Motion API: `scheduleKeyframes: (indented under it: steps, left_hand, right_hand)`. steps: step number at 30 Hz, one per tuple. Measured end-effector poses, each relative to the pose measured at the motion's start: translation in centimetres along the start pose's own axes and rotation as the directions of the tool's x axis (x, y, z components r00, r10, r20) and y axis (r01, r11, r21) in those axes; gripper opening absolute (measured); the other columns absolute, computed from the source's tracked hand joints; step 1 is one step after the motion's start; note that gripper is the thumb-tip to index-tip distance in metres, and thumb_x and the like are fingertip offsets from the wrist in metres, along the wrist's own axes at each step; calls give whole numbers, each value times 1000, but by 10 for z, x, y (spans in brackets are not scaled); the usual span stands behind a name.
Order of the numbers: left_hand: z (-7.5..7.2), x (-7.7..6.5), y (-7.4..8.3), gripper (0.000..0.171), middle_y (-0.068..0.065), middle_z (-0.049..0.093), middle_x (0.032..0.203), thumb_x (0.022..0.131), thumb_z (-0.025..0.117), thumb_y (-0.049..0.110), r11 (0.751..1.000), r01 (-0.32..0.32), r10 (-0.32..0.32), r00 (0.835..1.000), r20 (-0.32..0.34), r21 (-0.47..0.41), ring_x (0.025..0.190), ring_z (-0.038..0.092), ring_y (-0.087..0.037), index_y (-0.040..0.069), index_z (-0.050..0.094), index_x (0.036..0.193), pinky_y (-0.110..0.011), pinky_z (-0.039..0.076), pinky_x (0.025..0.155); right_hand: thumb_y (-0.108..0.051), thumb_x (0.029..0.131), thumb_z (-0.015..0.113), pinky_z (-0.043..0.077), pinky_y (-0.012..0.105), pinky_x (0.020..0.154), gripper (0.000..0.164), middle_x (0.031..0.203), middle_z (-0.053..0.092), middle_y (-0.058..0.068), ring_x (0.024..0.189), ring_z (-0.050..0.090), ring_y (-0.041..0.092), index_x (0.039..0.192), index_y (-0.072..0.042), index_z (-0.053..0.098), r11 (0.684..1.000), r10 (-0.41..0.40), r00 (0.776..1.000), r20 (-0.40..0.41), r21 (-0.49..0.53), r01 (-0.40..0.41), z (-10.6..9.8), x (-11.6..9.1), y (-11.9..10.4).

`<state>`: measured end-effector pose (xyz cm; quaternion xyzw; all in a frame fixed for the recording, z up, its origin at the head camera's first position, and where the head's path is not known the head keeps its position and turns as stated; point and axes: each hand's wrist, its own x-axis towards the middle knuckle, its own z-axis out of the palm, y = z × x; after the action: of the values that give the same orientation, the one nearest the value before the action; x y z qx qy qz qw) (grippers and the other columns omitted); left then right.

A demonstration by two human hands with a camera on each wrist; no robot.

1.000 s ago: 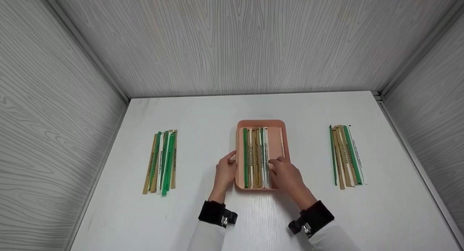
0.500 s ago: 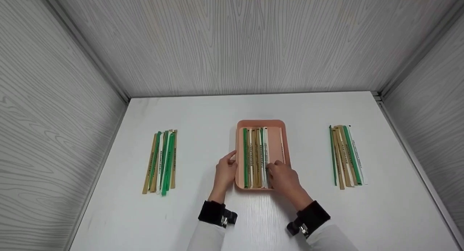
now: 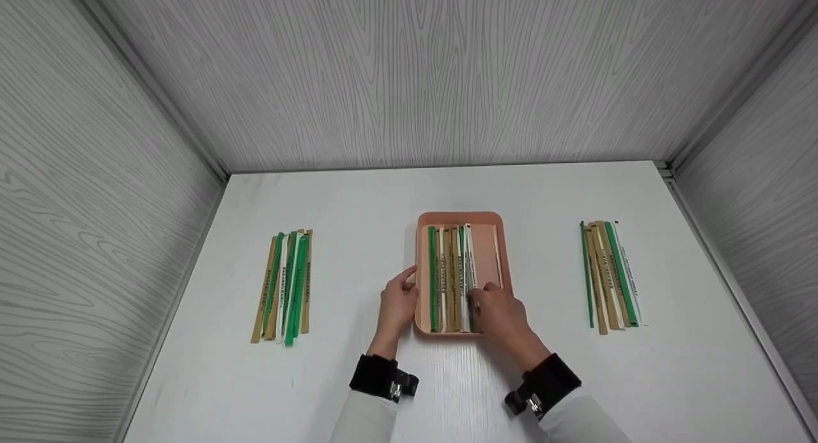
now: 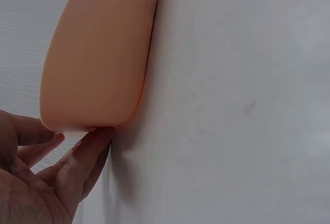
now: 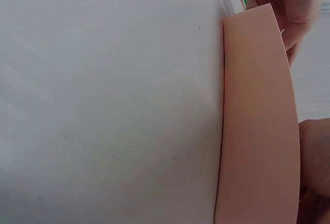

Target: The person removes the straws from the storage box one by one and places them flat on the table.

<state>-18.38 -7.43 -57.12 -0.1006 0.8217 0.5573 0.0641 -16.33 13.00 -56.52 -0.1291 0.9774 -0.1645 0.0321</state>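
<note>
A shallow pink tray (image 3: 459, 217) holds a row of paper-wrapped straws (image 3: 452, 277) in green, brown and white. My left hand (image 3: 397, 304) rests against the tray's left side; the left wrist view has its fingertips (image 4: 105, 132) touching the outer wall. Over the lower right part of the tray, my right hand (image 3: 503, 312) pinches a white wrapped straw (image 3: 471, 248) at the row's right edge. That straw leans slightly, and its lower part is hidden by the fingers. In the right wrist view, the tray's wall covers much of the right hand (image 5: 315, 157).
Another bundle of wrapped straws (image 3: 284, 289) lies on the white table (image 3: 364, 213) to the left, and a third bundle (image 3: 610, 277) lies to the right. A single pale strip (image 3: 497, 251) runs along the tray's right inner wall. Wood-grain panels (image 3: 409, 78) enclose the table.
My right hand has shifted slightly left and towards me inside the tray. The white straw at its fingertips now tilts, lower part to the right. My left hand has stayed in place.
</note>
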Motion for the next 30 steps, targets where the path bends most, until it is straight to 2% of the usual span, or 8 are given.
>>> scheduleKeyframes:
  steps: [5,9,18,23,25,28,30]
  left_hand:
    - [-1,0,1,46,-15,68,101,94,52,2,1000,1,-1,1000,-1,4,86,67,-21,7,54,140,-33,53,71]
    - [-1,0,2,46,-15,68,102,95,52,3,1000,4,-4,1000,1,4,87,67,-21,8,54,140,-33,53,72]
    - [-1,0,1,46,-16,68,104,94,52,1,999,-32,32,999,-7,18,88,67,-22,7,55,140,-34,54,73]
    - [0,0,0,46,-16,68,102,94,52,1,1000,-28,28,1000,-4,10,88,67,-23,6,55,139,-33,53,72]
    - [0,0,0,46,-16,68,102,94,52,1,1000,-25,25,1000,-5,9,87,67,-22,6,55,139,-32,53,71]
    - [0,0,0,46,-16,68,102,93,52,1,1000,-24,25,1000,-8,11,87,67,-22,6,55,139,-32,53,72]
    - [-1,0,0,46,-16,69,102,93,52,0,1000,-25,25,1000,-9,12,87,67,-22,6,55,139,-33,53,72]
  right_hand:
    - [-6,90,67,47,36,49,10,80,54,4,63,54,18,91,-11,75,1000,3,1000,-25,-2,-3,1,0,0]
    - [-7,91,66,48,36,49,10,77,54,5,61,54,19,84,-9,72,1000,9,999,-44,-19,-10,1,0,0]
    - [1,88,63,51,40,51,10,77,57,9,61,59,25,84,-5,71,998,28,997,-76,-52,-32,2,0,-2]
    - [-1,90,61,50,41,49,14,70,57,10,59,60,28,79,-3,69,999,5,990,-144,-37,-11,5,0,0]
    - [-3,92,61,50,41,51,15,71,59,11,61,61,28,81,-3,70,1000,-1,986,-169,-19,-2,5,0,1]
    - [-4,92,63,52,42,56,9,78,64,12,66,64,29,93,-2,72,999,10,981,-193,42,-2,3,-1,1]
    - [-2,90,66,52,42,56,14,82,66,12,66,64,28,102,-2,72,995,28,980,-197,100,-9,-2,-2,1]
